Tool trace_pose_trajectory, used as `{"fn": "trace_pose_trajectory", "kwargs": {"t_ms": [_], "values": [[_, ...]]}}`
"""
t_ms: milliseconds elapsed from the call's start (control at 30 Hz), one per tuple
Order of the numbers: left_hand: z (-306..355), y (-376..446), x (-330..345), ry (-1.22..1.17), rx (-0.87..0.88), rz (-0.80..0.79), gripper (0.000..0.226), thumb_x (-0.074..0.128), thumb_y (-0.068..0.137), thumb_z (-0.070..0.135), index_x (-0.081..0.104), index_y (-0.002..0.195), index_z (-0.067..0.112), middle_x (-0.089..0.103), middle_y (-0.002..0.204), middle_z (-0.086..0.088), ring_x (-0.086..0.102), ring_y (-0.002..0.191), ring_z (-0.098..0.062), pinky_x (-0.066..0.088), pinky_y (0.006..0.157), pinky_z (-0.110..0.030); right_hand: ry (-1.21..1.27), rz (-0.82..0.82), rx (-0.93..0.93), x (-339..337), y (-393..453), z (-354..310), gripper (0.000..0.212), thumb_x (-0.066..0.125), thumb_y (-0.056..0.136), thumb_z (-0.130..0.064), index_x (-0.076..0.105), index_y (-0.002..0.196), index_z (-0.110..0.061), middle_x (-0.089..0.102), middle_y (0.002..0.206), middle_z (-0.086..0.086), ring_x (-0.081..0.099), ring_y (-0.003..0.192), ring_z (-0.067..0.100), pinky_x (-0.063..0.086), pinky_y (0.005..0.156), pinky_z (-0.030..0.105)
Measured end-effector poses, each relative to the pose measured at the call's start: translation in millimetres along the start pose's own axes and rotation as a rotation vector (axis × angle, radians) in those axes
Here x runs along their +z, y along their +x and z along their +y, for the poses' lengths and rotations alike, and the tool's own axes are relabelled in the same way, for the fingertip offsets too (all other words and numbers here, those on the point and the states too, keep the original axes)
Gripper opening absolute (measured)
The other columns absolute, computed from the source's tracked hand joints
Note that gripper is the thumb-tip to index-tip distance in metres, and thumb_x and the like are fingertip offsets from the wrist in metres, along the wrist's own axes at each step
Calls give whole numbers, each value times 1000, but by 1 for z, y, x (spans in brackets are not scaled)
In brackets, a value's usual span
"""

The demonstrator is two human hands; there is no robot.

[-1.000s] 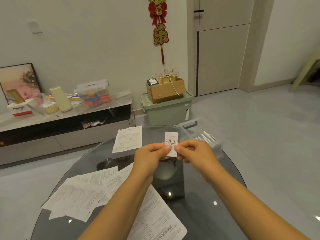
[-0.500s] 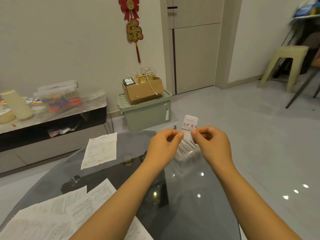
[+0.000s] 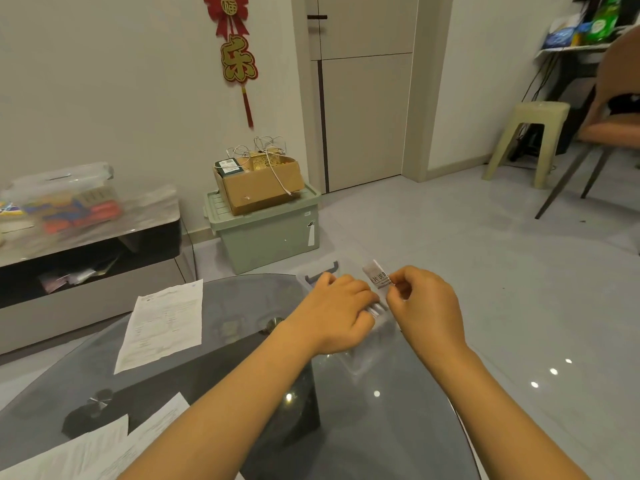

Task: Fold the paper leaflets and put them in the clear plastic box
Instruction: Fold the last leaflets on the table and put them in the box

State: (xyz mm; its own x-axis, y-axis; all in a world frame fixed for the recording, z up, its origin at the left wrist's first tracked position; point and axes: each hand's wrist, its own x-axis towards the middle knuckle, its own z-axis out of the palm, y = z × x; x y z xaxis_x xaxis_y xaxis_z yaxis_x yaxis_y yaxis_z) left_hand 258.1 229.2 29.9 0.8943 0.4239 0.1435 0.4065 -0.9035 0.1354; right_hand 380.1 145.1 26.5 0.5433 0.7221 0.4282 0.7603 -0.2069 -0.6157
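Your left hand (image 3: 341, 308) has let go, settling on the clear plastic box (image 3: 349, 355) at the surface's far edge; your right hand (image 3: 424, 306) alone pinches the folded leaflet (image 3: 378, 278), ready to drop in.

a: where are the two bare forearms relative to the clear plastic box (image 3: 320, 276)?

b: both reach forward from the near side, converging on it.

a: and the left hand (image 3: 337, 315)?

b: palm down, knuckles up, fingers bent downward over the box; whether they grip anything is hidden.

a: the right hand (image 3: 427, 311)?

b: just right of the box, raised slightly above it, fingers curled, thumb and forefinger pinching the small folded white paper leaflet (image 3: 378, 278), which stands up tilted above the box's far right side.
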Motion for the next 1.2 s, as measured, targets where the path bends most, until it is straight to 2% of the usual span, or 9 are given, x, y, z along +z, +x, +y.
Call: {"fn": "trace_pose_trajectory", "kwargs": {"t_ms": [367, 467, 600, 667, 734, 800, 967, 1034, 1201], "values": [[-6, -4, 7, 3, -5, 91, 67, 6, 73, 43, 60, 100, 16, 56, 100, 2, 40, 92, -15, 27, 85, -30, -238, -19, -55, 5, 5, -7, 12, 56, 84, -2, 67, 84, -5, 62, 79, 7, 51, 75, 23, 38, 59, 30], [-8, -7, 8, -18, -23, 95, 68, 5, 72, 43, 61, 102, 16, 58, 99, 3, 41, 90, -15, 28, 87, -32, -443, -137, -56, 4, 11, -16, 15, 52, 85, -5, 66, 86, -10, 60, 88, 4, 51, 82, 21, 33, 62, 26], [-8, -9, 10, -80, -38, 91, 68, 8, 71, 44, 57, 112, 18, 59, 105, 4, 43, 93, -14, 28, 93, -35, -664, -246, -55, 7, 13, -31, 20, 51, 86, -10, 48, 67, -15, 41, 68, -3, 42, 78, 21, 28, 65, 26], [-7, -10, 9, -120, -53, 84, 69, 10, 73, 45, 52, 121, 19, 58, 113, 4, 43, 98, -13, 25, 97, -34, -688, -274, -63, 8, 18, -31, 11, 51, 88, -13, 56, 79, -16, 50, 85, -2, 50, 92, 23, 30, 69, 26], [-8, -9, 7, -118, -65, 51, 72, 10, 75, 45, 47, 131, 19, 55, 123, 3, 42, 106, -12, 23, 99, -33, -656, -315, -28, 8, 21, -28, 15, 51, 89, -15, 62, 98, -16, 53, 106, 3, 52, 102, 23, 33, 71, 27], [-7, -7, 5, -68, -56, 9, 80, 4, 72, 47, 50, 132, 23, 54, 125, 4, 41, 110, -12, 23, 98, -33, -557, -363, 32, 8, 23, -23, 19, 52, 89, -13, 65, 102, -14, 50, 111, 5, 52, 100, 24, 35, 68, 28], [-7, -1, 2, 31, -64, -105, 66, 10, 81, 39, 48, 136, 33, 46, 130, 4, 37, 116, -13, 22, 97, -34, -227, -344, 50, 0, 22, -5, 20, 51, 91, -13, 70, 98, -16, 43, 99, 2, 48, 78, 15, 34, 66, 21], [-7, 1, 0, 64, -80, -148, 66, 9, 81, 39, 44, 137, 36, 44, 132, 3, 35, 118, -14, 21, 98, -35, -129, -314, 38, -3, 20, 3, 21, 50, 92, -10, 69, 98, -18, 44, 96, 0, 45, 70, 6, 31, 58, 14], [-7, -3, -1, -5, -118, -132, 66, 14, 80, 42, 39, 140, 33, 42, 139, 5, 32, 124, -13, 19, 104, -35, 3, -341, 9, -6, 16, 11, 21, 53, 92, -11, 67, 103, -22, 50, 96, -2, 47, 71, -1, 34, 59, 3]]}}
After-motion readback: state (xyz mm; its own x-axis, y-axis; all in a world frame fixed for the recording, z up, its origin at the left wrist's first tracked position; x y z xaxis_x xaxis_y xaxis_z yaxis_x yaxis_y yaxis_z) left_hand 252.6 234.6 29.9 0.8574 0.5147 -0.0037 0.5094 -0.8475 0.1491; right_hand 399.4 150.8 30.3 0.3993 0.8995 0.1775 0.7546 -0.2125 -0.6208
